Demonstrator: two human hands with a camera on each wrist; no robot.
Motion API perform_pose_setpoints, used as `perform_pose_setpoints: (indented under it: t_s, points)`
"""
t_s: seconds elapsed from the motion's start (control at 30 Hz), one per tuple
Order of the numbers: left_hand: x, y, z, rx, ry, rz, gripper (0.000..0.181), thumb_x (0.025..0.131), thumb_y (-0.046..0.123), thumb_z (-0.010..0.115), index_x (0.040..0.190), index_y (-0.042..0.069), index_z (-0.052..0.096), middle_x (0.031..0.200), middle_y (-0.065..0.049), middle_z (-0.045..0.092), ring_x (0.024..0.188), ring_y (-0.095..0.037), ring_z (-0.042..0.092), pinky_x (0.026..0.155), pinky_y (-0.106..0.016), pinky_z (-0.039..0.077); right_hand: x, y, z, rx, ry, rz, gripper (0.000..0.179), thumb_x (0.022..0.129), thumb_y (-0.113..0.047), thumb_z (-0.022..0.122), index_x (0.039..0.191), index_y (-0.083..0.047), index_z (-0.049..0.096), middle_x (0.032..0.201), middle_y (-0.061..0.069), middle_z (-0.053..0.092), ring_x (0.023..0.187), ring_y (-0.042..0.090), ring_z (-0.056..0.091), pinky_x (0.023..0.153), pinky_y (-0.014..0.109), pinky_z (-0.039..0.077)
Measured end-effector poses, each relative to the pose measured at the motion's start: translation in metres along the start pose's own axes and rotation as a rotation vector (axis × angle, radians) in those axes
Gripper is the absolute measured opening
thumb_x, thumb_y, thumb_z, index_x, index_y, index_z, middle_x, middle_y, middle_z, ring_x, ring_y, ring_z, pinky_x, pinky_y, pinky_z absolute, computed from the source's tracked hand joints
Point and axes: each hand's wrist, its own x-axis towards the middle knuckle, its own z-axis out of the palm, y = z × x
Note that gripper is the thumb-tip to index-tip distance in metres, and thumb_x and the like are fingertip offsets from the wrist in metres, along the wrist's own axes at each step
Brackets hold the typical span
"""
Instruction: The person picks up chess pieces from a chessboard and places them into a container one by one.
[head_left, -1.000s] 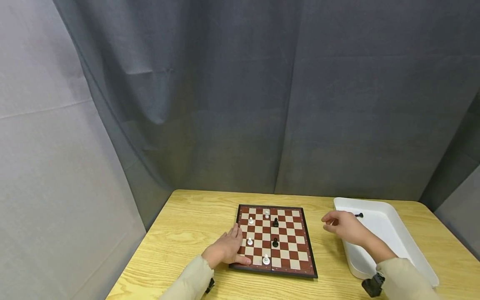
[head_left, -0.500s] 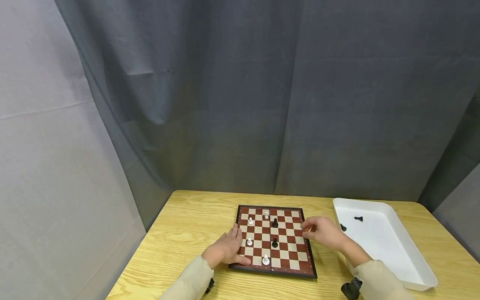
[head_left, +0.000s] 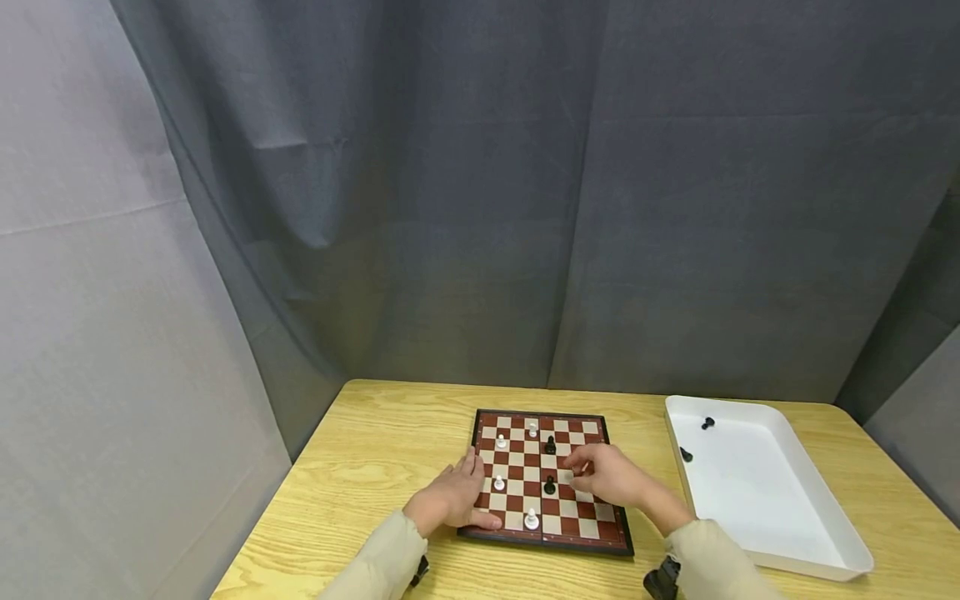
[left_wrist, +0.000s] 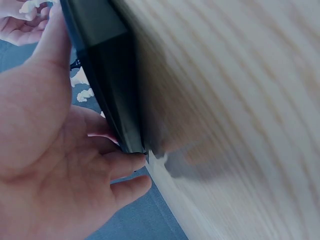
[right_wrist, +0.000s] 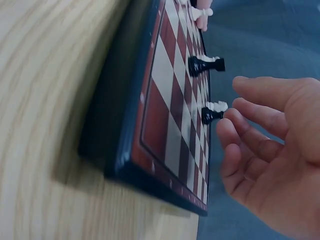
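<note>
A brown-and-cream chessboard lies on the table. Along its left edge rests my left hand, fingers spread and thumb on the near left corner. Above the right half hovers my right hand, its fingers loosely bent with nothing visible between them. Just left of those fingertips stand two upright black chess pieces: a nearer flat-topped one and a farther one. Several white chess pieces stand upright on the left half, including one near the front edge.
To the right is a white tray with two small black chess pieces, one lying near the back and one by the left wall. A grey curtain hangs behind the wooden table.
My right hand has moved left from the tray to over the board. One black piece in the tray has rolled to a new spot near the back. My left hand stays in place.
</note>
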Motion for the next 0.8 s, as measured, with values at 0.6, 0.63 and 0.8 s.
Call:
perform_pose_setpoints:
  t_s: [0.6, 0.63, 0.8]
  points:
    - [-0.002, 0.001, -0.001, 0.005, -0.001, 0.003, 0.108, 0.074, 0.068, 0.059, 0.149, -0.001, 0.022, 0.156, -0.020, 0.009, 0.142, -0.027, 0.015, 0.112, -0.043, 0.023, 0.012, -0.004, 0.026, 0.014, -0.039, 0.023, 0.018, 0.087, -0.009, 0.067, 0.105, -0.005, 0.068, 0.083, -0.002, 0.060, 0.072, 0.013, 0.055, 0.057, 0.028, 0.045]
    - [-0.002, 0.001, -0.001, 0.003, -0.001, 0.003, 0.108, 0.074, 0.068, 0.059, 0.149, -0.001, 0.022, 0.156, -0.020, 0.009, 0.142, -0.027, 0.015, 0.112, -0.043, 0.023, 0.013, -0.004, 0.027, 0.016, -0.039, 0.027, 0.018, 0.087, -0.009, 0.067, 0.104, -0.005, 0.068, 0.082, -0.002, 0.060, 0.072, 0.013, 0.055, 0.058, 0.029, 0.045]
    - [-0.002, -0.001, -0.001, 0.000, -0.008, 0.004, 0.108, 0.075, 0.068, 0.058, 0.150, -0.001, 0.020, 0.156, -0.020, 0.009, 0.142, -0.027, 0.014, 0.112, -0.043, 0.022, 0.015, -0.004, 0.031, 0.008, -0.042, 0.032, 0.016, 0.088, -0.010, 0.067, 0.103, -0.007, 0.068, 0.082, -0.004, 0.060, 0.071, 0.013, 0.055, 0.059, 0.029, 0.045]
